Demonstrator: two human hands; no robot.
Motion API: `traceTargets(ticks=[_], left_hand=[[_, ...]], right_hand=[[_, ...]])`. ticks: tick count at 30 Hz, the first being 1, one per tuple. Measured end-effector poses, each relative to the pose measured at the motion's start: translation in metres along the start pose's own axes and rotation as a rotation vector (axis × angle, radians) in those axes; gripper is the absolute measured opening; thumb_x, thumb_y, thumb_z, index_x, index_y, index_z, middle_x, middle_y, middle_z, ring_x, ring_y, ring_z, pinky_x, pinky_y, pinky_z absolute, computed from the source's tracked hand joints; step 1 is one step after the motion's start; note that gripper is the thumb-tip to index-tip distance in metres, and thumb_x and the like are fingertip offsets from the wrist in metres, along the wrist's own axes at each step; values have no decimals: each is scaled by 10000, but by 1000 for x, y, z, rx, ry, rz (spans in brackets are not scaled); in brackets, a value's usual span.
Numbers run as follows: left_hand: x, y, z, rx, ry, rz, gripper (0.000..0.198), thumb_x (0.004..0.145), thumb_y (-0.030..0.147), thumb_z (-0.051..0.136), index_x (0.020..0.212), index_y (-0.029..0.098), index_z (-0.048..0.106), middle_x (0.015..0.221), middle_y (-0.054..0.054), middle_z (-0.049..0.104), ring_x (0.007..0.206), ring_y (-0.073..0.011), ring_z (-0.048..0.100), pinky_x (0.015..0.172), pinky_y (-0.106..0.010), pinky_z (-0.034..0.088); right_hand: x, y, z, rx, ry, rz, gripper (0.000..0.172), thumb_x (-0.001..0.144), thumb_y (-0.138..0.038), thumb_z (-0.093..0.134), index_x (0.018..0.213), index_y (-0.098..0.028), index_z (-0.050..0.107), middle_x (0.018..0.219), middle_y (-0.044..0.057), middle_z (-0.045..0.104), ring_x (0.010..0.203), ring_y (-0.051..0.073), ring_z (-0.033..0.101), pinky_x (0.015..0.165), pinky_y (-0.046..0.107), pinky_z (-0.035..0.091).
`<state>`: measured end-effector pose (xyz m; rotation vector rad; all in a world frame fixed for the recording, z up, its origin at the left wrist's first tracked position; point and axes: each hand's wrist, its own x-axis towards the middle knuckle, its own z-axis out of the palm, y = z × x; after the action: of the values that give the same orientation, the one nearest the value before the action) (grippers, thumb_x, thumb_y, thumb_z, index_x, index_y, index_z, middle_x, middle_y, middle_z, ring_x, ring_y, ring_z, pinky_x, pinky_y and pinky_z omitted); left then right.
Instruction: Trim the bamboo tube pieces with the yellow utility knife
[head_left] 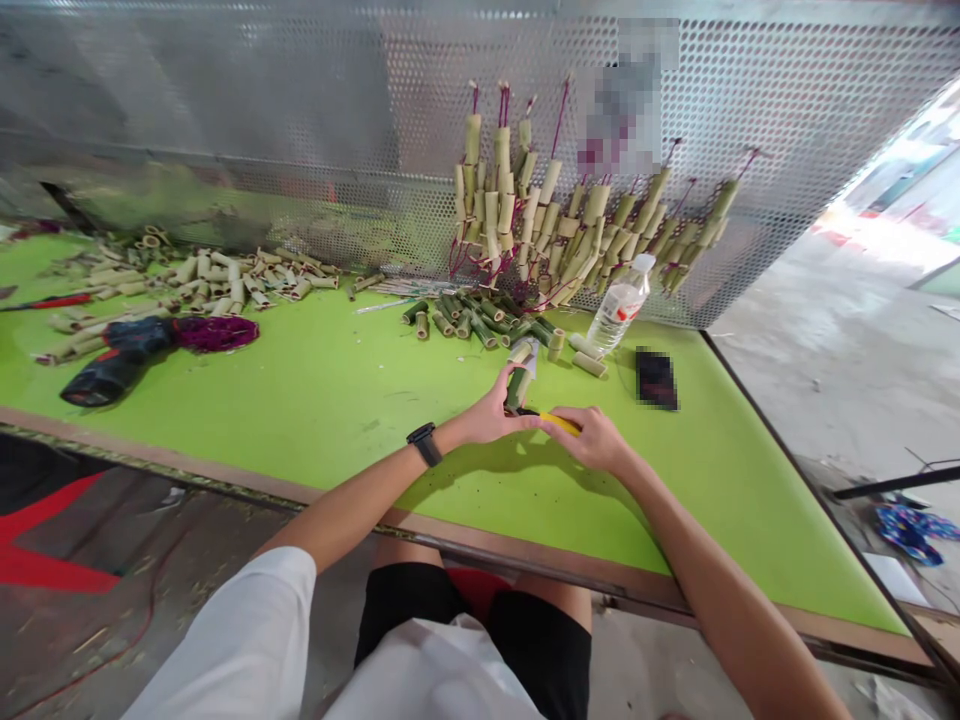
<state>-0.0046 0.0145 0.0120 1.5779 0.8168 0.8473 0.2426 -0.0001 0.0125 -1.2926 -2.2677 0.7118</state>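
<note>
My left hand (491,415) is closed round a short green bamboo piece (517,385), held upright just above the green table (337,400). My right hand (592,438) grips a yellow-handled tool (561,423) whose tip meets the base of that piece. A black watch sits on my left wrist. Just beyond my hands lies a pile of dark green bamboo pieces (472,318).
Strung bundles of pale bamboo tubes (570,230) lean against the perforated metal wall. A water bottle (619,310) and a black phone (656,378) lie to the right. Loose pale pieces (210,280), a dark drill (120,360) and purple string (217,333) lie at left.
</note>
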Motion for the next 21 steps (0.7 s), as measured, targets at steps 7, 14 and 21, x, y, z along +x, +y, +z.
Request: traceTargets(ticks=[7, 14, 21], left_hand=[[0, 1, -1, -97, 34, -91, 1252, 768, 542, 1002, 1721, 230, 253, 963, 24, 585, 709, -114, 560, 706, -285, 499], [0, -2, 9, -106, 165, -200, 1097, 852, 602, 929, 1695, 216, 343, 787, 26, 614, 537, -110, 522, 545, -275, 470], [0, -4, 11, -145, 176, -77, 1134, 744, 526, 1021, 1614, 252, 347, 960, 29, 591, 790, -128, 594, 752, -288, 524]], right_hand=[[-2, -8, 1, -168, 74, 8, 655, 1044, -770, 473, 806, -232, 761, 591, 34, 647, 492, 161, 492, 562, 311, 322], [1, -4, 5, -237, 245, 82, 677, 1044, -790, 466, 1019, -218, 828, 671, 76, 725, 530, 199, 584, 568, 309, 365], [-2, -5, -2, -110, 137, -15, 594, 1056, -709, 492, 832, -212, 728, 617, 27, 643, 512, 147, 497, 566, 301, 342]])
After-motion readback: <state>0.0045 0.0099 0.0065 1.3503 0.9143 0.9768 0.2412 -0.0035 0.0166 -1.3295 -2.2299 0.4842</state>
